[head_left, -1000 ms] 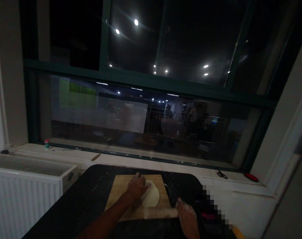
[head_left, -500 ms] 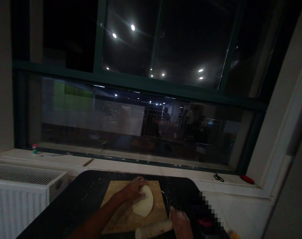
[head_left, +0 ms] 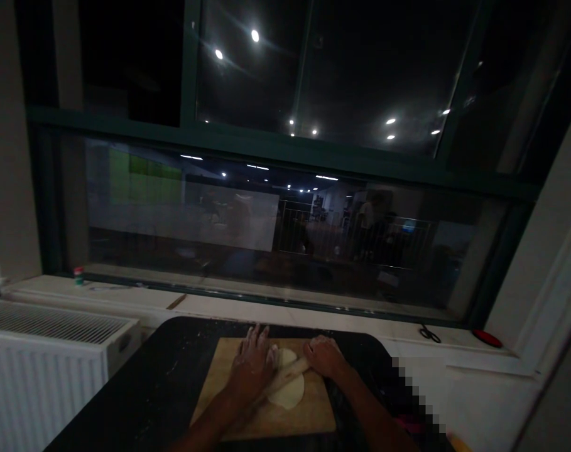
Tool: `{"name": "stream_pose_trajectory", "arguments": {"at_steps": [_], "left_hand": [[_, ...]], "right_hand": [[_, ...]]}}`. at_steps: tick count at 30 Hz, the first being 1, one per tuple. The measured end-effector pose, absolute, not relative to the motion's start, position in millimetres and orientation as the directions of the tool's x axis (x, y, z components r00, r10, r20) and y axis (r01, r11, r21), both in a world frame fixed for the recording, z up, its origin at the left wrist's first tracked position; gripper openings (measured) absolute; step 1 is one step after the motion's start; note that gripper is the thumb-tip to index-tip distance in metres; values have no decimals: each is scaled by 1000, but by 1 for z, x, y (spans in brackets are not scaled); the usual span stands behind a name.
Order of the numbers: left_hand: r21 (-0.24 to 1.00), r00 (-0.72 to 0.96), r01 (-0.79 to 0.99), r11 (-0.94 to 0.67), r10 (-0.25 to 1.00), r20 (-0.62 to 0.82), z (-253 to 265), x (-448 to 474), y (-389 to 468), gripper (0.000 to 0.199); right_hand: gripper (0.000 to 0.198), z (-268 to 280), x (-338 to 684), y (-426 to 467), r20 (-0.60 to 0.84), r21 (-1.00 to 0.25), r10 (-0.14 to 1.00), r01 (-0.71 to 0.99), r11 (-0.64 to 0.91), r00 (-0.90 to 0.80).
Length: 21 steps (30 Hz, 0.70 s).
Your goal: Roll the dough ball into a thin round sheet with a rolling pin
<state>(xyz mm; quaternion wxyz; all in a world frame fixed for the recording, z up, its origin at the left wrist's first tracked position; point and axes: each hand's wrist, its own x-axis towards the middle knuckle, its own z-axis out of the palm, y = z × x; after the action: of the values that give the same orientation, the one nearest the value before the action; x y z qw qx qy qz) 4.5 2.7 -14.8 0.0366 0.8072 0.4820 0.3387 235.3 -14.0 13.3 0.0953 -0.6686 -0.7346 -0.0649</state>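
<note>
Grasping far right end of pale wooden rolling pin (head_left: 292,371) with curled, flour-dusted fingers of right hand (head_left: 325,356); stretching out uncurled fingers of flour-dusted left hand (head_left: 253,361) over left side of light-brown rectangular wooden board (head_left: 222,365); cannot tell palm contact with pin; holding pin aslant across thin, rounded, off-white dough sheet (head_left: 289,396), right of centre on board, atop black table (head_left: 167,376).

A wooden board (head_left: 311,414) and white specks (head_left: 174,365) lie on the black table (head_left: 139,389).

Dough (head_left: 289,394) on board (head_left: 219,370) on tbl (head_left: 163,376), pin (head_left: 289,373) across dough, radiator (head_left: 44,370) L, sill (head_left: 214,306) bhd.
</note>
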Motion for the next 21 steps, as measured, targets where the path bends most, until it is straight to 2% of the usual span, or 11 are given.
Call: {"name": "stream_pose_trajectory", "arguments": {"at_steps": [3, 6, 10, 15, 18, 21], "left_hand": [[164, 312, 887, -432, 821, 478, -25, 15, -5, 50], [89, 350, 896, -435, 814, 463, -23, 20, -7, 48], [119, 354, 903, -413, 872, 339, -17, 26, -5, 50], [117, 351, 916, -383, 908, 228, -26, 36, -3, 57], [151, 377, 893, -424, 888, 266, -38, 37, -4, 55], [177, 418, 845, -504, 831, 368, -51, 34, -6, 52]], "right_hand": [[37, 10, 237, -3, 208, -39, 969, 989, 144, -133], [32, 12, 242, 6, 178, -51, 964, 977, 207, -195], [31, 11, 246, 18, 160, -65, 956, 963, 260, -247], [40, -12, 255, 15, 298, -102, 926, 956, 274, -233], [42, -39, 265, 1, 349, -100, 913, 961, 259, -210], [41, -67, 275, -18, 445, -16, 883, 985, 175, -150]]}}
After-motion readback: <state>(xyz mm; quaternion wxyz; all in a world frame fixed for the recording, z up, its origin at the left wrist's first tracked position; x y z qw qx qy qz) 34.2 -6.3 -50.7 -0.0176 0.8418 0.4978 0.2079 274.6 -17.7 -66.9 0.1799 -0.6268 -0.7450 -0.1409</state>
